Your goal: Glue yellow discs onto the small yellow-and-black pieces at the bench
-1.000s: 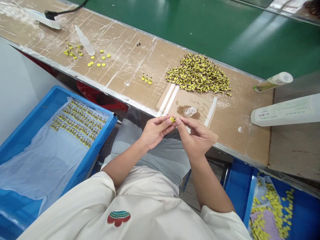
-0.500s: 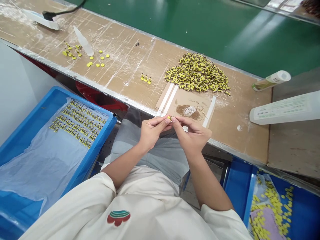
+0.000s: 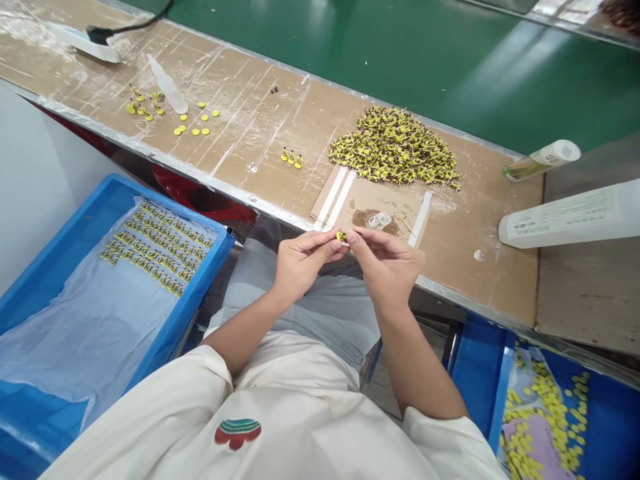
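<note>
Both my hands meet in front of my lap at the table's near edge, pinching one small yellow-and-dark figurine (image 3: 341, 237). Its yellow round base faces my left hand (image 3: 303, 261), whose thumb and fingertips close on it. The thumb and forefinger of my right hand (image 3: 387, 267) grip the figurine's other end, mostly hidden by the fingers. Just beyond the hands, a small clear cup (image 3: 379, 221) rests on a stained cardboard piece (image 3: 345, 212). Behind that lies a large pile of yellow-and-dark figures (image 3: 395, 147). Three figurines on bases (image 3: 291, 159) stand left of the pile.
At far left on the table are loose yellow discs (image 3: 195, 131), more figurines (image 3: 145, 107) and a white squeeze bottle (image 3: 169, 85). A blue tray (image 3: 113, 183) with rows of figurines is at left. Two cylindrical containers (image 3: 570, 217) (image 3: 543, 160) lie right. Yellow discs (image 3: 545, 400) fill a lower-right bin.
The figurine has turned slightly between my fingertips, so more of its yellow base and dark part shows. My hands have drawn a little apart; the rest looks the same.
</note>
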